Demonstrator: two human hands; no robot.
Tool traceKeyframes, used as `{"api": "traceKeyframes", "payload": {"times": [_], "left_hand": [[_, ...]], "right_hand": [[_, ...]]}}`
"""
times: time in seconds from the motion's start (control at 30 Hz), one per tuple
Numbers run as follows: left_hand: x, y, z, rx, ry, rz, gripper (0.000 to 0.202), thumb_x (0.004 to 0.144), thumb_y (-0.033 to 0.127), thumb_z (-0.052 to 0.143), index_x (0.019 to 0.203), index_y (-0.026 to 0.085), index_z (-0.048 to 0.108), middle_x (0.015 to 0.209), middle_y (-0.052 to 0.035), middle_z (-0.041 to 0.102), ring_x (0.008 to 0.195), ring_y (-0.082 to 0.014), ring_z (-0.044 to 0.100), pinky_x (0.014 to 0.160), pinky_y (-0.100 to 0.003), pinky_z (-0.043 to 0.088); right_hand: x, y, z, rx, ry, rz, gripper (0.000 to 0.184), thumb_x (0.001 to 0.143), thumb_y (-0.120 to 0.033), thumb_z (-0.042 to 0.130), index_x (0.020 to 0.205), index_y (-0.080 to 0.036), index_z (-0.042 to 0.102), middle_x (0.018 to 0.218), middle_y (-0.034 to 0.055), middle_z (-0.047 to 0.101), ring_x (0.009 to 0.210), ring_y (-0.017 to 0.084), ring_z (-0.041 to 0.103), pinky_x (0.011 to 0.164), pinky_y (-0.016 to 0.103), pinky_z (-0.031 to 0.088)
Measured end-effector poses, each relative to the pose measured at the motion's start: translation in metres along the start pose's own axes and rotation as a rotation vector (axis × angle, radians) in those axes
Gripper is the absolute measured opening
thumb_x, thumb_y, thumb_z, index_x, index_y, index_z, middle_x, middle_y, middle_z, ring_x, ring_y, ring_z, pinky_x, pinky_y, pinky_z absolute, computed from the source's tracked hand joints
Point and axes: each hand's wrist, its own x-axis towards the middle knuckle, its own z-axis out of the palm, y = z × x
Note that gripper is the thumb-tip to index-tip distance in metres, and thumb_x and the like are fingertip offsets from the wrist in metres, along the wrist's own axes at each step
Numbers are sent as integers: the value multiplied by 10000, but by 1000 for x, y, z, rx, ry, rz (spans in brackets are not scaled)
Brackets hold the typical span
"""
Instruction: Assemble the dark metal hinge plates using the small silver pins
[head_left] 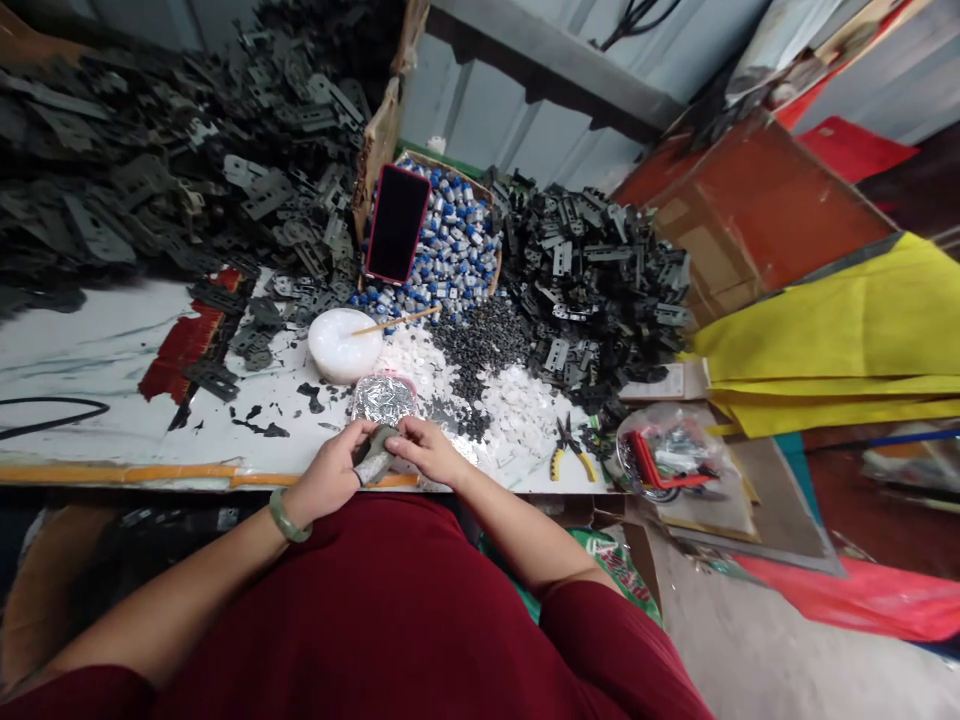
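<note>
My left hand (pixel 335 472), with a green bangle (pixel 289 515) on its wrist, is closed around a grey metal part (pixel 376 457) above the table's front edge. My right hand (pixel 426 450) pinches the upper right side of the same part. Fingers hide some of it, so its exact kind is unclear. Just beyond the hands sits a small pink-rimmed tray (pixel 385 397) of shiny little pieces. Behind it stands a round white tub (pixel 345 346) with a thin wooden stick (pixel 397 321) across its rim. White small pieces (pixel 517 405) and black small pieces (pixel 480 350) lie in heaps to the right.
Yellow-handled pliers (pixel 570 450) lie at the right front edge. A phone (pixel 398 223) leans on a box of blue and white pieces (pixel 461 235). Dark metal parts are piled at left (pixel 247 190) and right (pixel 592 270). A plastic bag (pixel 679 450) sits at the right corner.
</note>
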Motion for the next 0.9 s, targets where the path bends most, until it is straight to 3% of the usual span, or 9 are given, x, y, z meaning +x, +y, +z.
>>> {"api": "traceKeyframes", "payload": {"times": [0.13,0.27,0.37,0.5,0.63,0.77,0.9], "left_hand": [[0,0,4,125,94,43,426,634,177,724,1020,203,547,936,-39,660,830,-196,611,788,-326,470],[1,2,10,111,180,64,399,645,180,719,1000,212,540,955,-48,648,864,-209,618,832,-341,470],[2,-2,9,25,185,53,397,663,207,714,1005,210,512,949,-53,638,895,-212,622,860,-354,472],[3,-8,4,-113,182,61,502,620,251,765,1011,231,451,950,-35,612,930,-207,610,860,-354,477],[-1,0,1,-81,220,126,537,586,262,795,996,239,449,959,-25,576,924,-195,579,858,-329,470],[-4,5,4,-25,205,145,488,611,249,780,988,228,471,933,-21,567,868,-173,566,844,-308,469],[0,-3,5,-98,201,186,474,631,260,764,1000,236,468,881,6,584,804,-147,581,784,-290,489]], "right_hand": [[-4,-3,-7,-134,-32,-97,447,753,-627,570,777,-192,467,690,-35,457,622,108,411,571,224,335],[-4,-7,-5,-457,74,-258,377,844,-546,517,724,-193,460,700,-1,481,658,135,436,608,248,336],[-2,-12,1,-609,128,-289,378,861,-542,508,720,-194,470,697,12,494,667,146,452,605,252,323],[-1,-28,1,-692,117,-285,387,850,-575,510,823,-190,517,755,28,537,707,159,488,617,255,331],[-2,-41,-1,-759,89,-413,374,875,-551,477,834,-185,542,795,54,563,768,184,493,672,284,364],[-4,-41,3,-801,141,-519,366,905,-492,427,745,-183,540,743,62,560,728,185,472,669,301,362],[-4,-36,7,-813,202,-482,382,914,-497,413,764,-175,553,726,57,569,715,179,483,651,290,352]]}}
